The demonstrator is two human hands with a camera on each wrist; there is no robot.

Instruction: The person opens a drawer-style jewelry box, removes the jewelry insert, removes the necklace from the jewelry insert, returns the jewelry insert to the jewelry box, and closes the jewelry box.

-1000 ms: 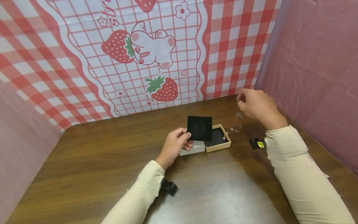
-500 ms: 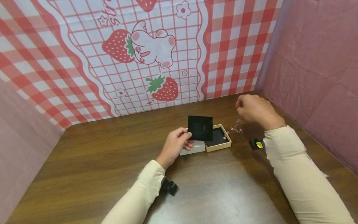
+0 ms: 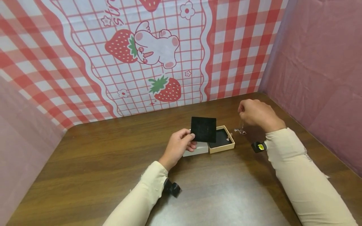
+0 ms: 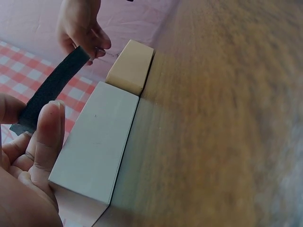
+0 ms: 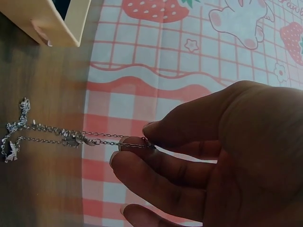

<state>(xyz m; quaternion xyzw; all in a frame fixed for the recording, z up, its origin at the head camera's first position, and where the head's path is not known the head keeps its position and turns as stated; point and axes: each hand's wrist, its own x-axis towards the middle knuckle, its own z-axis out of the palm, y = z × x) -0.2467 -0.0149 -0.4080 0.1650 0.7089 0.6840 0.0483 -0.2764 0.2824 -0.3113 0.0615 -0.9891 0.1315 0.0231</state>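
My left hand [image 3: 178,144] pinches a flat black square pad [image 3: 203,129] by its near left corner, holding it up over a white box part [image 3: 197,150]. In the left wrist view the pad [image 4: 52,90] shows edge-on between thumb and fingers. To the right, my right hand [image 3: 258,113] pinches a silver chain necklace [image 5: 71,137] between thumb and forefinger. Its upper strands run taut from the fingertips, while the charms at its lower end lie bunched on the table. Beside the white part stands an open tan box tray [image 3: 221,149] with a black inside.
The brown wooden table [image 3: 99,163] runs back to a red-and-white strawberry cloth [image 3: 158,47]. Pink fabric [image 3: 319,75] hangs along the right side. A small ribbon tab [image 3: 229,136] sticks out of the tray's right wall.
My right hand has come down a little, and the necklace has lowered with it, its lower end gathering on the table. The left hand keeps the black pad in nearly the same place.
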